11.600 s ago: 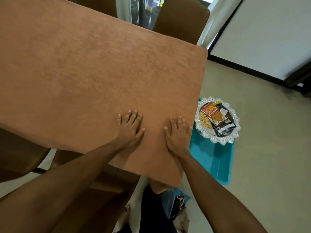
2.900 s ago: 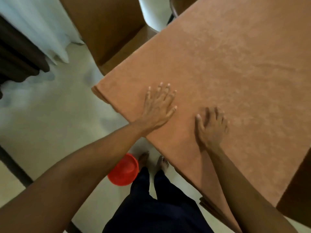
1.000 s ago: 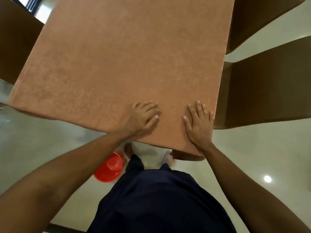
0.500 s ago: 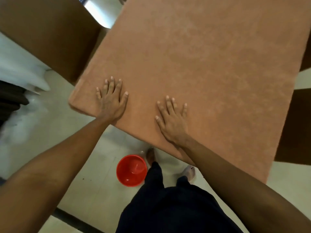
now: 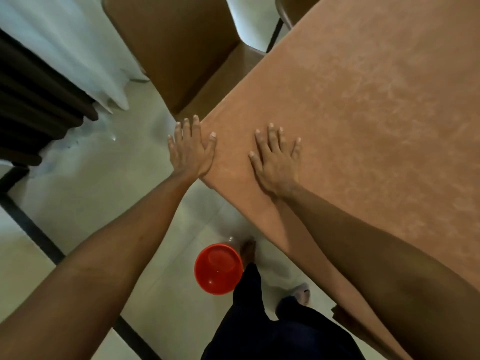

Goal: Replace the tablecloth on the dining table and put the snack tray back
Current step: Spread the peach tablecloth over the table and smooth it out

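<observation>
Orange-brown tablecloth [image 5: 363, 126]; far edges cut off.

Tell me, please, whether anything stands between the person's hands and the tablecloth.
Nothing visible does. The right hand lies flat on the tablecloth, and the left hand rests open at its corner, reaching partly past the edge.
</observation>
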